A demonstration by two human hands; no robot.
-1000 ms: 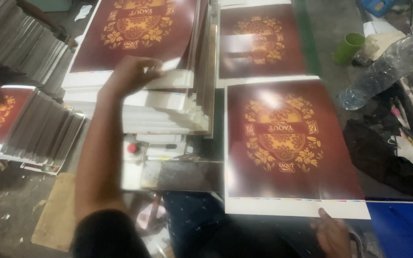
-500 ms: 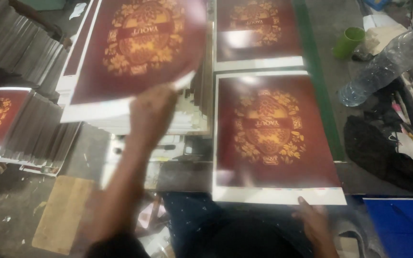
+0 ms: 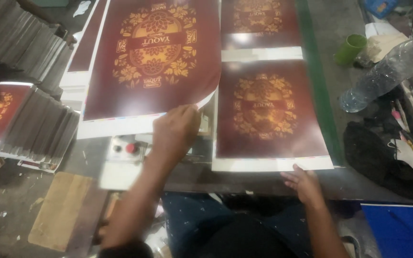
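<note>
Where the frame begins at far left, two stacks of grey-edged printed sheets (image 3: 29, 129) sit on the floor side, the nearer one topped by a dark red sheet with gold ornament, piled so that sheets can be drawn off or added in bulk. Next comes a pale control box with one red button (image 3: 123, 149), set at the near edge of the surface (image 3: 359, 184) within easy reach. Above it, one large maroon glossy sheet with a gold floral emblem (image 3: 151, 57) is lifted off a pile of like sheets, its near corner curling upward; the left hand (image 3: 175, 131) has its grip closed narrowly on that corner, thumb and fingers pinching the white margin, apparently to peel a single sheet free. To its right, one matching maroon sheet (image 3: 268, 114) lies flat on the surface, and a second identical one (image 3: 259, 21) lies beyond it, edge to edge. The right hand (image 3: 304, 184) rests at the flat sheet's near margin, fingers spread loose and holding nothing, fingertips just touching the white border as if steadying it. A dark green strip (image 3: 319, 91) runs along the sheets' right side. Further right: one light green cup (image 3: 350, 48), one clear plastic bottle lying tilted (image 3: 388, 71), one black cloth bundle (image 3: 383, 155), several pens, too blurred to count, and one blue panel (image 3: 397, 229) at the corner.
</note>
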